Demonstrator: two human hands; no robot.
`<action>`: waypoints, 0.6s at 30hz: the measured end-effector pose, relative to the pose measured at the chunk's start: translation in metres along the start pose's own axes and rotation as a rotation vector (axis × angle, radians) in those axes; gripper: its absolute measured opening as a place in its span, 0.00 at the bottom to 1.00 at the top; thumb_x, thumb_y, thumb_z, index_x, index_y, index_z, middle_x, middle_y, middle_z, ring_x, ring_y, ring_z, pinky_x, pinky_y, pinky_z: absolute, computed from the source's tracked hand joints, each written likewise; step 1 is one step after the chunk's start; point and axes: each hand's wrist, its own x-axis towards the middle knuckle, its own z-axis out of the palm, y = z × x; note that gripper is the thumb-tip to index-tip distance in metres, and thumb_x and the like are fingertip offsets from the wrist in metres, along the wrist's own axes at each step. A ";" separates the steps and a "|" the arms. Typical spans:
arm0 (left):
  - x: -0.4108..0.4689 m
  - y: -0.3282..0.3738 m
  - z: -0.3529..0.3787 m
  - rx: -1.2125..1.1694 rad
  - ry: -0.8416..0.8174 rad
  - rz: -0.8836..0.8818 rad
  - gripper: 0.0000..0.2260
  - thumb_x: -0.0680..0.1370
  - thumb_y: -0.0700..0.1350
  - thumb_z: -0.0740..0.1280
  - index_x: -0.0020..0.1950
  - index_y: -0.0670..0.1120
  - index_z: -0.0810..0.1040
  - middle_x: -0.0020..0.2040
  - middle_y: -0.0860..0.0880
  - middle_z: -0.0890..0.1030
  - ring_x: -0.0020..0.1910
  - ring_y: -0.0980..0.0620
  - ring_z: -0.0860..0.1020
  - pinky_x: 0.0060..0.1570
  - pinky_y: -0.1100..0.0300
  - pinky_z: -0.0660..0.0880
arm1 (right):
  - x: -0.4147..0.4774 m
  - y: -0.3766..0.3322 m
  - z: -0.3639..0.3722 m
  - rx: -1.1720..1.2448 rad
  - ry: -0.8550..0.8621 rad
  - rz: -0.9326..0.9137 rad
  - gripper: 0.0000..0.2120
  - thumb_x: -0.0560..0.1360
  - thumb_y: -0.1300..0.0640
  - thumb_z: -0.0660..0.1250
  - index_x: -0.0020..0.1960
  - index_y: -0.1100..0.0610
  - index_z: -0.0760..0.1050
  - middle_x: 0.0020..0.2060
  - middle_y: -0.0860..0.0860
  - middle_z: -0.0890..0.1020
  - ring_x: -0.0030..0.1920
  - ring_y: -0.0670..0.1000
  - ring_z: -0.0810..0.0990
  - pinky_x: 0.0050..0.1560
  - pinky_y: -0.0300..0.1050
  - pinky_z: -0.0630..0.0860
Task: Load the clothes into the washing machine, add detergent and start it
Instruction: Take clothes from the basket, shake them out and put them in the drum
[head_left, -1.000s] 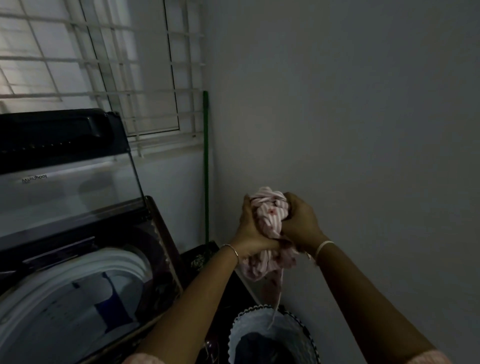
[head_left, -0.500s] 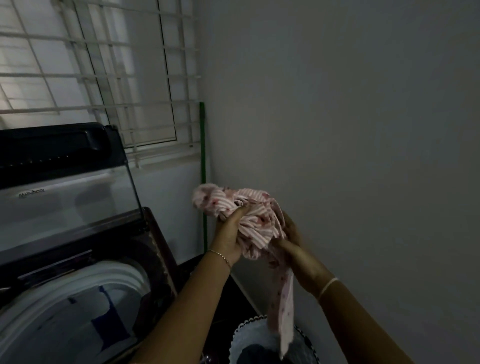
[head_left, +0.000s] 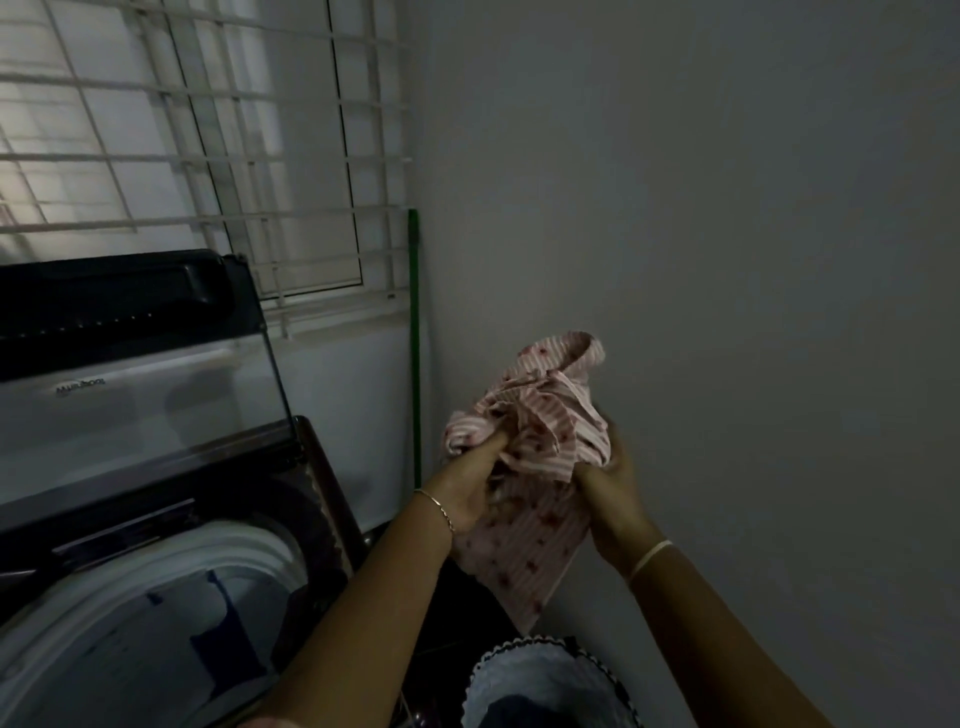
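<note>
Nearest, at bottom edge: laundry basket (head_left: 483, 670) with a scalloped pale rim, the contents too dark to identify. Above it, at chest height, the left hand (head_left: 467, 486) and right hand (head_left: 610, 467) both grip the pink striped garment (head_left: 540, 431), fingers curled into the bunched cloth from either side, a loose tail of it hanging down toward the basket; the garment is in the air, right of the washing machine (head_left: 234, 551) and not over its opening. Further back: machine lid (head_left: 130, 374) raised upright, a green pole (head_left: 414, 338) in the corner, and a barred window (head_left: 208, 130) behind.
</note>
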 end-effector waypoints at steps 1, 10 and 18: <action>-0.002 -0.003 -0.001 0.035 -0.024 -0.043 0.20 0.71 0.63 0.69 0.54 0.49 0.83 0.51 0.49 0.84 0.49 0.50 0.81 0.47 0.55 0.79 | 0.004 0.000 -0.002 -0.031 0.014 -0.022 0.28 0.67 0.68 0.68 0.66 0.55 0.72 0.59 0.52 0.81 0.56 0.47 0.81 0.58 0.45 0.78; -0.003 -0.025 0.002 0.200 0.343 0.094 0.33 0.68 0.49 0.73 0.70 0.39 0.69 0.70 0.40 0.70 0.68 0.43 0.71 0.67 0.51 0.69 | 0.033 -0.015 -0.001 -0.311 0.056 -0.146 0.28 0.66 0.61 0.64 0.67 0.59 0.73 0.58 0.53 0.81 0.57 0.48 0.80 0.62 0.44 0.75; -0.001 -0.019 0.016 0.774 0.324 0.552 0.67 0.53 0.61 0.77 0.77 0.49 0.33 0.77 0.45 0.36 0.75 0.49 0.34 0.75 0.50 0.43 | 0.040 -0.030 -0.003 -0.698 -0.077 -0.181 0.27 0.63 0.58 0.65 0.63 0.51 0.77 0.55 0.50 0.83 0.56 0.48 0.81 0.60 0.48 0.76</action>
